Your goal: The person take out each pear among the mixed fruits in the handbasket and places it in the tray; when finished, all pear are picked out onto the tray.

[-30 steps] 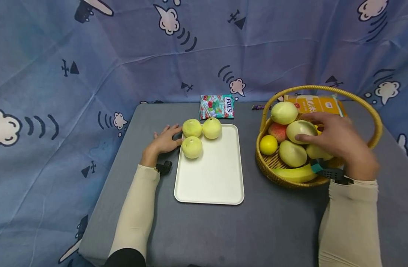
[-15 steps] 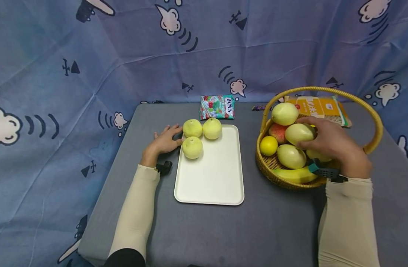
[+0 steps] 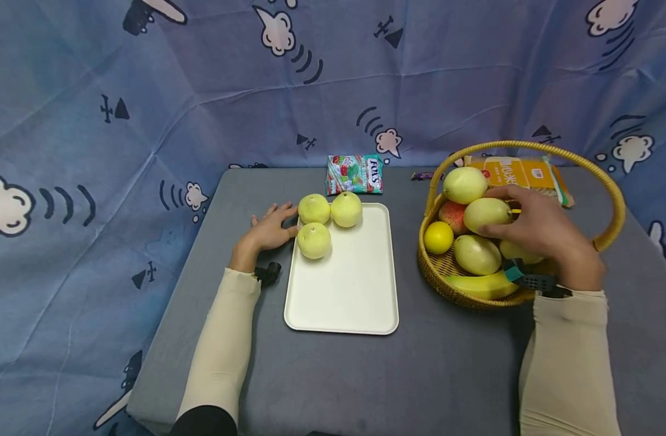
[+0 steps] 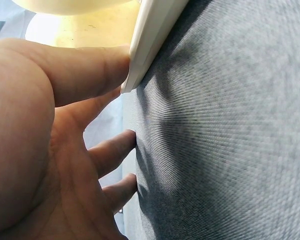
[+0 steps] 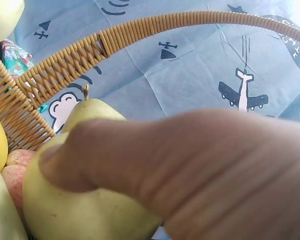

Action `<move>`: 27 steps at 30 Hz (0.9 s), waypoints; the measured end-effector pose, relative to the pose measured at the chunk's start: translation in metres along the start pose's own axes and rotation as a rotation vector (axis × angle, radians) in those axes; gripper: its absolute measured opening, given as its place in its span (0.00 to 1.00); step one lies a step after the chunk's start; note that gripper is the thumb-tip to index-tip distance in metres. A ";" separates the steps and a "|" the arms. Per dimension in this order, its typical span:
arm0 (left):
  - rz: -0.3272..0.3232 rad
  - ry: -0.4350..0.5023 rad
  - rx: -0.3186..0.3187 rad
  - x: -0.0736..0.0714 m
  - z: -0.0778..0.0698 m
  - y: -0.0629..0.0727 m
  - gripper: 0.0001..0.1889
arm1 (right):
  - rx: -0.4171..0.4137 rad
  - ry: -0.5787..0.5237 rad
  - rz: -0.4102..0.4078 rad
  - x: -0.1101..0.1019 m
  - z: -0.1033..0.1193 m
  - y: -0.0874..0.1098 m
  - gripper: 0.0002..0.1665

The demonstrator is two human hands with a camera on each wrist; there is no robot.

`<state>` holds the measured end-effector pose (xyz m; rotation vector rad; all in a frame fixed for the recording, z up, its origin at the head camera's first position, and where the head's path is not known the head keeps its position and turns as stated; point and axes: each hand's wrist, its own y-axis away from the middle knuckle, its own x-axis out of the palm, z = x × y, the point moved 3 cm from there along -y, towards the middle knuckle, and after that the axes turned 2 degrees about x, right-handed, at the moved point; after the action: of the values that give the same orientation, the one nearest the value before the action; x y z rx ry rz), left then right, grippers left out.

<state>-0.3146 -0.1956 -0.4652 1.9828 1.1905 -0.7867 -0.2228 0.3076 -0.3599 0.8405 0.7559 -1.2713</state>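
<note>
My right hand (image 3: 548, 227) grips a pale green pear (image 3: 487, 215) among the fruit in a wicker basket (image 3: 428, 275). In the right wrist view the thumb (image 5: 75, 155) lies across the pear's side; the other fingers are hidden. At the white tray (image 3: 346, 290), my left hand (image 3: 269, 231) rests with fingers spread. Its thumb (image 4: 97, 70) touches the tray's edge in the left wrist view, and two fingertips meet the grey cloth. Three round yellow-green fruits (image 3: 313, 241) sit at the tray's far left.
Around the gripped pear lie more pears (image 3: 477, 254), a reddish fruit (image 3: 454, 217), a lemon (image 3: 438, 237) and a banana (image 3: 485, 286). The basket's tall handle (image 3: 520, 144) arches behind the right hand. A teal candy bag (image 3: 355, 174) and an orange packet (image 3: 518, 172) lie at the back.
My right hand has shifted slightly left and toward me, keeping its grip as the pear turned a little. More of the orange packet shows. The left hand has stayed still.
</note>
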 end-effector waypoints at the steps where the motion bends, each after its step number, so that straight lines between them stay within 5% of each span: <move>1: 0.000 -0.001 -0.001 0.000 0.000 0.000 0.36 | 0.000 -0.007 -0.001 0.000 0.001 0.000 0.47; 16: -0.002 0.007 -0.008 0.000 0.000 0.000 0.35 | -0.090 -0.166 -0.119 -0.010 0.022 0.015 0.45; 27: -0.001 0.003 -0.008 0.001 0.001 -0.001 0.35 | -0.295 -0.311 -0.170 -0.005 0.056 0.024 0.42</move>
<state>-0.3152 -0.1955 -0.4663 1.9780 1.1946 -0.7780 -0.1988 0.2635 -0.3251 0.3352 0.7505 -1.3601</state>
